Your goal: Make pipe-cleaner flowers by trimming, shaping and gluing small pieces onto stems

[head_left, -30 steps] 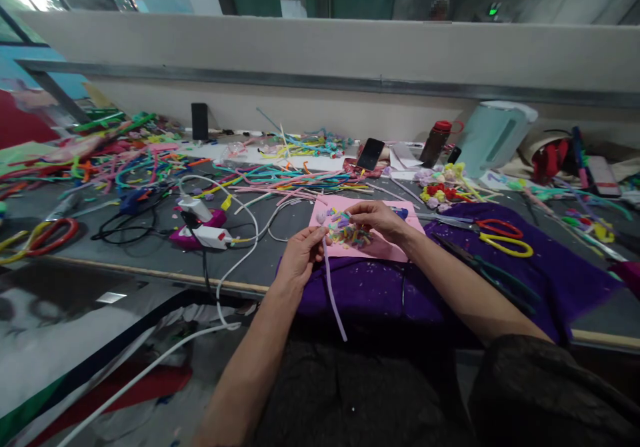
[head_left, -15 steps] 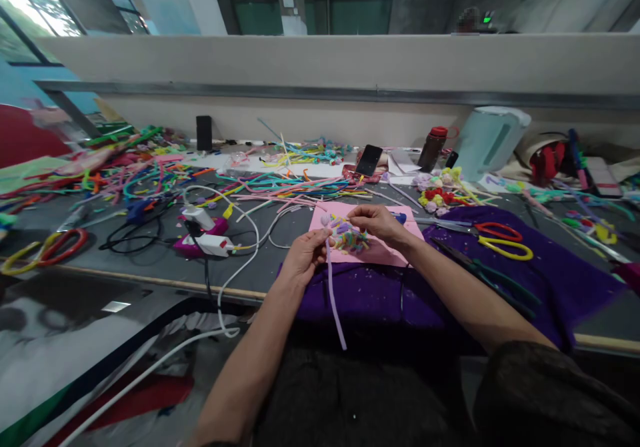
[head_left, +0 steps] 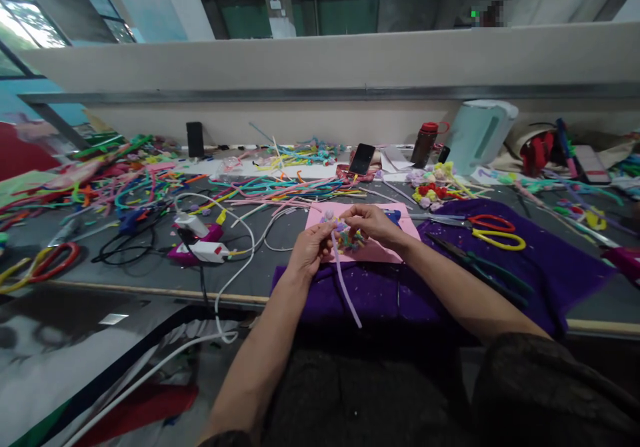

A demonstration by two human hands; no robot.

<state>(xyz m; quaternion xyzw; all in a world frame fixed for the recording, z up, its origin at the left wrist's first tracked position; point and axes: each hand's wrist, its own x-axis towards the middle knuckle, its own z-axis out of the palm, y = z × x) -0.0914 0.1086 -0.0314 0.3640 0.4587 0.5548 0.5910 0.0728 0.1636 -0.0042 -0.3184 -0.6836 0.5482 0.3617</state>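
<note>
Between the thumb and fingers of my left hand is the upper end of a light purple pipe cleaner. Its free length hangs down over the purple cloth. My right hand is closed in a pinch close beside the left fingertips, and what it holds there is too small to make out. Some purple fuzzy material shows between the two hands. Below them, a pink sheet bears a small heap of short multicoloured pieces, partly hidden by my fingers.
Scissors with red and yellow handles and green-handled pliers lie on the purple cloth to the right. A white cable and power strip are at left. Loose pipe cleaners, a phone and a bottle stand behind.
My right hand has moved left, bringing its fingertips close to my left hand's. The pipe cleaner's hanging end has swung to the right and up. The view has shifted slightly.
</note>
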